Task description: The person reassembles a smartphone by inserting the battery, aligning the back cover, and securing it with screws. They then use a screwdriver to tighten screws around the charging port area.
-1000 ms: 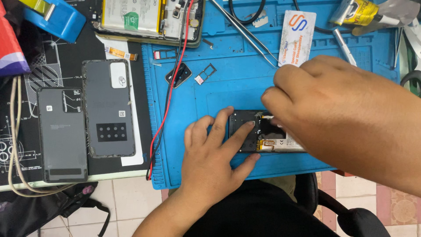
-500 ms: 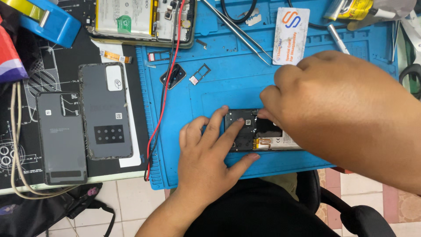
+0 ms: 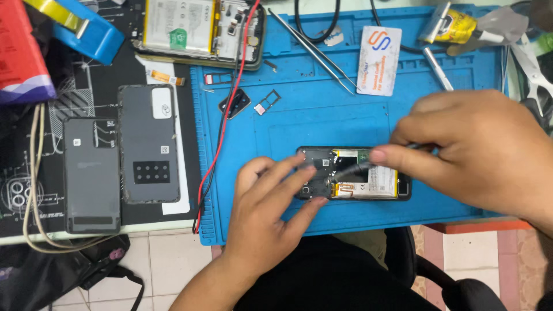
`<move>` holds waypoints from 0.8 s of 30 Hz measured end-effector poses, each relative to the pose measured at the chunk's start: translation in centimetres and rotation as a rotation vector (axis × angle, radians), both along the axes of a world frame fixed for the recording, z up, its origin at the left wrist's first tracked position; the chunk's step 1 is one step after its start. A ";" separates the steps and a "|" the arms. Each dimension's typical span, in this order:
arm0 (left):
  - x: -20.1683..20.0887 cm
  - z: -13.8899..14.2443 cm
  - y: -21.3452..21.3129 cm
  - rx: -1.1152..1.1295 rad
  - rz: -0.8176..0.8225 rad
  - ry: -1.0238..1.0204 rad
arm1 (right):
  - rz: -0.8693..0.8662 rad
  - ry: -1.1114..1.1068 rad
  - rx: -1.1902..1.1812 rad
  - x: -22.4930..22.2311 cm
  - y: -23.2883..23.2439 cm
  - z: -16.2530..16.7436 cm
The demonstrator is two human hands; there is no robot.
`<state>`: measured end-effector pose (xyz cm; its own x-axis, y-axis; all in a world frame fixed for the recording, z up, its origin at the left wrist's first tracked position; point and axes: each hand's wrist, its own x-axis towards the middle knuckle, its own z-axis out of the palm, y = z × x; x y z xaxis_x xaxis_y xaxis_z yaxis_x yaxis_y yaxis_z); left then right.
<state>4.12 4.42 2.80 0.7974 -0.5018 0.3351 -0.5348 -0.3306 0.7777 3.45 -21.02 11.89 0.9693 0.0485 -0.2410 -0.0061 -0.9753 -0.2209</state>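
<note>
A person's left hand point(image 3: 271, 201) rests spread on an opened phone point(image 3: 354, 173), its fingertips pressing the phone's dark left end to steady it on a blue mat point(image 3: 345, 115). The right hand point(image 3: 472, 150) comes in from the right, fingers closed around a thin dark tool point(image 3: 351, 170) whose tip sits inside the phone near the middle, just beside the yellow-edged battery point(image 3: 368, 181). Motion blur hides exactly what the tip touches.

The phone lies face down near the mat's front edge, its back cover already off and its insides exposed. The battery sits in its bay, so the work appears to be at the stage of internal parts, with closing up not yet begun.

Just beyond the hands, a small camera cover point(image 3: 234, 103) and a SIM tray point(image 3: 268, 101) lie loose on the mat. Red and black wires point(image 3: 222, 132) run down the mat's left edge. Further back are two metal picks point(image 3: 314, 49), a white card point(image 3: 378, 60) and a yellow glue tube point(image 3: 452, 26).

A second opened phone point(image 3: 199, 29), with a large battery showing, lies at the counter's far edge. Left of the mat, two grey back covers point(image 3: 118, 155) rest side by side on a dark printed mat point(image 3: 34, 190), well apart from the hands. A blue tape roll point(image 3: 86, 31) sits at the top left. Scissors point(image 3: 533, 63) show at the right edge.
</note>
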 end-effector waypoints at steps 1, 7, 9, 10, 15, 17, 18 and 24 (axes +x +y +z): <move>-0.1 0.3 0.2 -0.041 -0.025 0.003 | -0.096 0.028 0.111 -0.5 -0.3 -0.3; -0.4 1.3 0.0 -0.107 -0.087 0.017 | -0.295 -0.027 0.498 -4.2 -1.1 -3.4; -0.4 1.4 -0.3 -0.102 -0.088 0.034 | -0.316 -0.067 0.513 -5.1 -1.3 -4.2; -0.5 1.5 -0.4 -0.099 -0.089 0.042 | -0.324 -0.064 0.516 -5.5 -1.4 -4.4; -0.7 1.6 -0.8 -0.132 -0.110 0.065 | -0.321 -0.109 0.595 -6.2 -1.7 -4.8; -0.7 1.5 -1.0 -0.160 -0.122 0.086 | -0.342 -0.118 0.602 -6.3 -1.7 -5.1; -0.7 1.4 -1.0 -0.154 -0.117 0.091 | -0.354 -0.121 0.606 -6.4 -1.8 -5.2; -1.0 0.7 -1.2 -0.171 -0.034 0.082 | -0.398 -0.171 0.707 -7.6 -1.8 -6.8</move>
<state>3.12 3.21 3.45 0.8090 -0.4705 0.3522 -0.4759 -0.1727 0.8624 -4.17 -22.83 5.10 0.9666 -0.2212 -0.1297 -0.2318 -0.5377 -0.8106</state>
